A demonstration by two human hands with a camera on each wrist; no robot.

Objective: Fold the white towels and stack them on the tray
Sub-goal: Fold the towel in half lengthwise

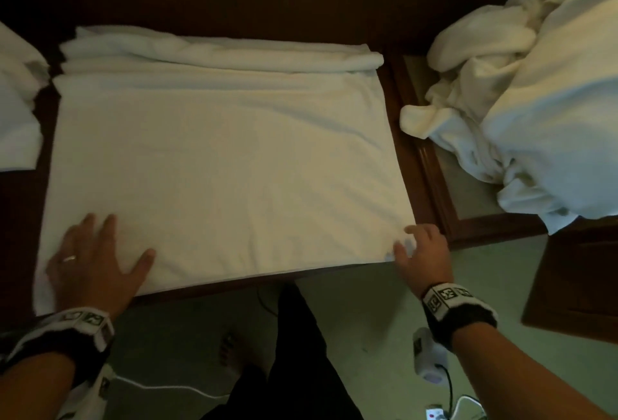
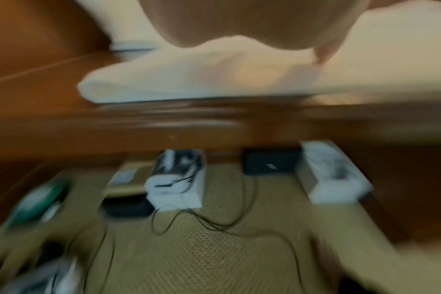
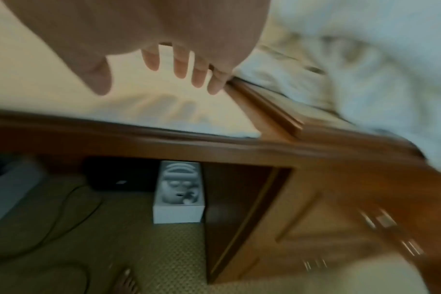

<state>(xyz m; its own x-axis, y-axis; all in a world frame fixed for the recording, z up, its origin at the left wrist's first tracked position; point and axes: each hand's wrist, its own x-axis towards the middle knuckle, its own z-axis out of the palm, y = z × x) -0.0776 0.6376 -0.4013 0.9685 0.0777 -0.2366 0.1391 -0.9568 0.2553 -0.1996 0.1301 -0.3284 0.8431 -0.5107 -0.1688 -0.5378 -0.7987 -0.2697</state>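
Towel-folding under way at a dark wooden tabletop (image 1: 414,165): a person flattens a large white terry towel (image 1: 214,158), already doubled over and lying spread across the middle of the wood, its near edge running along the tabletop's front lip. The left hand (image 1: 97,259), a ring on one finger, lies flat with fingers spread wide on the towel's near left corner, pressing it down and gripping nothing. The right hand (image 1: 423,249) sits at the towel's near right corner, fingers loosely extended and apart; the right wrist view shows the fingertips (image 3: 181,67) just above or barely on the cloth, so no pinch can be seen yet. Along the towel's far edge lies a bunched roll of white cloth (image 1: 220,54), whether part of the same towel or another cannot be told. To the right of the towel rests a shallow wooden-framed tray (image 1: 434,165), half buried under a crumpled heap of unfolded white towels (image 1: 521,91); to the left of the towel more white cloth (image 1: 16,108) is partly cut off by the frame. The step in hand looks like smoothing between folds. The next move likely calls for pinching both near corners and carrying them to the far edge, keeping the layers square, and the heap will probably have to come off the tray before anything is stacked there.
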